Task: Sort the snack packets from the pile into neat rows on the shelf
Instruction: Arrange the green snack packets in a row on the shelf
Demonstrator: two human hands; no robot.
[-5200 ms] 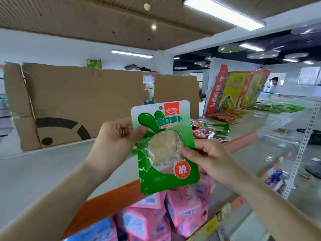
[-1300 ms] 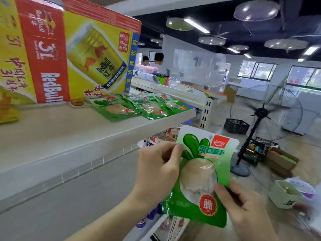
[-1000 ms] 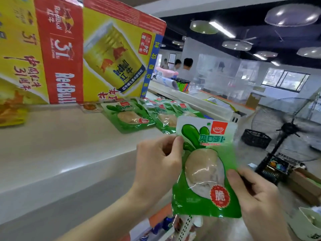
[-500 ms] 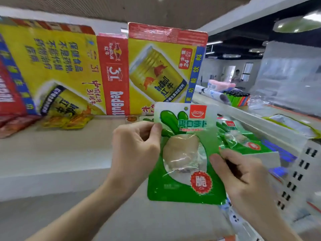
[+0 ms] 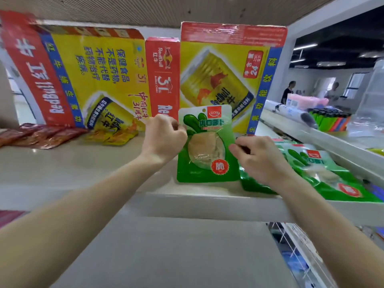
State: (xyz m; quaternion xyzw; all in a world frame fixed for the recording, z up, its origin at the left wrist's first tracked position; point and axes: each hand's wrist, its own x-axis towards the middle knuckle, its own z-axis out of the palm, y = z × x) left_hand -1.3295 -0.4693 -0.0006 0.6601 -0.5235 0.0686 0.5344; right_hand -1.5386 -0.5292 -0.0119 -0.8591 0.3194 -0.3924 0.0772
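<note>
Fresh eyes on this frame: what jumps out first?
The green packet at centre, held upright over the shelf and pinched at its side edges by the left hand and right hand. Behind it, big red-and-yellow Red Bull cartons line the shelf's back. Matching green packets lie flat to its right.

Green packet (image 5: 207, 163): glossy plastic film, clear window in middle, slight creases.
Shelf (image 5: 83, 169) under packet: smooth, pale, faint sheen; material unclear.
Behind packet: printed cardboard boxes (image 5: 218, 65), semi-gloss, creased, top edges worn.
Right of packet: more green packets (image 5: 324, 173), same shiny film.
Far left of packet: red-brown packets (image 5: 41, 136), yellow packets (image 5: 116, 136), glossy wrappers.
Above packet: ceiling (image 5: 145, 9), ribbed, wood-look, matt.
</note>
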